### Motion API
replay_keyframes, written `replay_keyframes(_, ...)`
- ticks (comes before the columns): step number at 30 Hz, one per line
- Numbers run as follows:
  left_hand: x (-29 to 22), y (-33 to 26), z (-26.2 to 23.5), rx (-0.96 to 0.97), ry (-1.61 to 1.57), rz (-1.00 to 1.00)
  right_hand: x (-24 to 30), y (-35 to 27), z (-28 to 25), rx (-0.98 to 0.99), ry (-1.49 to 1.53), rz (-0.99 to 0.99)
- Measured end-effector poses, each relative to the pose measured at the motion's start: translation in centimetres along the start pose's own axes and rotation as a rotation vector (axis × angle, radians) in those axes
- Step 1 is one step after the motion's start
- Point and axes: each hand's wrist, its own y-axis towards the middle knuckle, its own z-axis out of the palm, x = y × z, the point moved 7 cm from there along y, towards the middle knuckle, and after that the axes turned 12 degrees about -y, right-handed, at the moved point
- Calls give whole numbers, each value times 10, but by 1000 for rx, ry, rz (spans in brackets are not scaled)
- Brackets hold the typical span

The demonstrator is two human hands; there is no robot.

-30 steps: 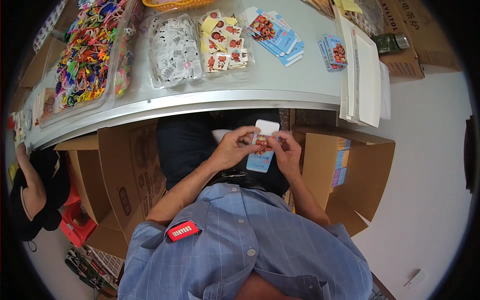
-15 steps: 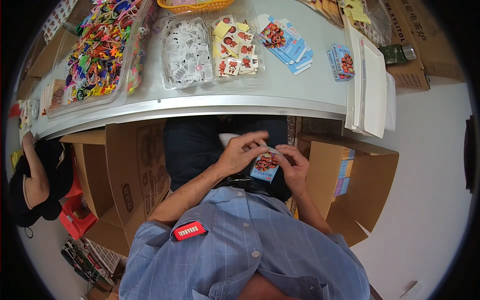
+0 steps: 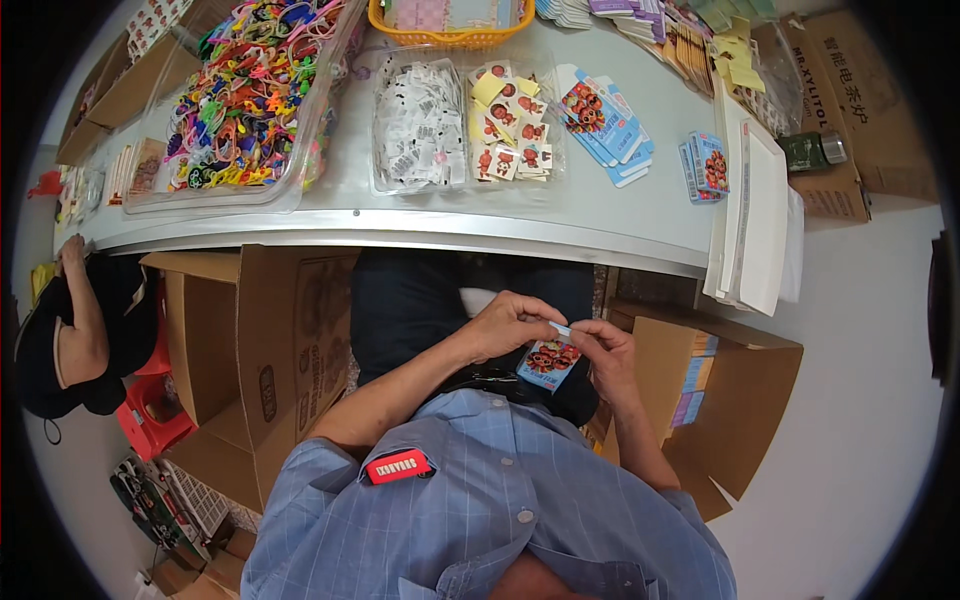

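Both of my hands hold one small light-blue packet (image 3: 548,360) with a red cartoon print, over my lap just below the table edge. My left hand (image 3: 512,322) pinches its top edge from the left. My right hand (image 3: 603,352) pinches the same top edge from the right. The packet hangs down between them. On the grey table (image 3: 640,225) above lie a fan of similar blue packets (image 3: 600,120) and a short stack of them (image 3: 706,165) further right.
A clear tray of colourful small toys (image 3: 235,100), clear bags of white tags (image 3: 418,125) and of small cartoon cards (image 3: 512,130), an orange basket (image 3: 450,20) and white sheets (image 3: 758,215) sit on the table. Open cardboard boxes stand at my left (image 3: 255,340) and right (image 3: 725,400). Another person (image 3: 70,330) sits at far left.
The packet has dropped a little lower toward my lap and both hands have closed in on its top edge. The view has tilted to show more of the table.
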Motion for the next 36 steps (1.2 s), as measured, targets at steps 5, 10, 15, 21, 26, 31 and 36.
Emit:
replay_keyframes(5,1,1,-4,15,130,128,-5,-1,-1,5,-58,-35)
replay_keyframes(10,0,-9,2,85,310,168,24,-15,4,-59,-409,-260)
replay_keyframes(15,0,-15,-2,126,398,209,28,-29,15,-84,-498,-352)
replay_keyframes(21,-20,-28,7,32,392,328,12,-32,10,-143,-73,81)
replay_keyframes(26,-77,-61,40,50,548,678,110,-26,5,-74,-596,-492)
replay_keyframes(31,-74,-79,6,-178,-448,279,182,-24,59,22,-858,-1034)
replay_keyframes(36,-89,-112,-22,-332,-332,303,230,11,113,539,-681,-970)
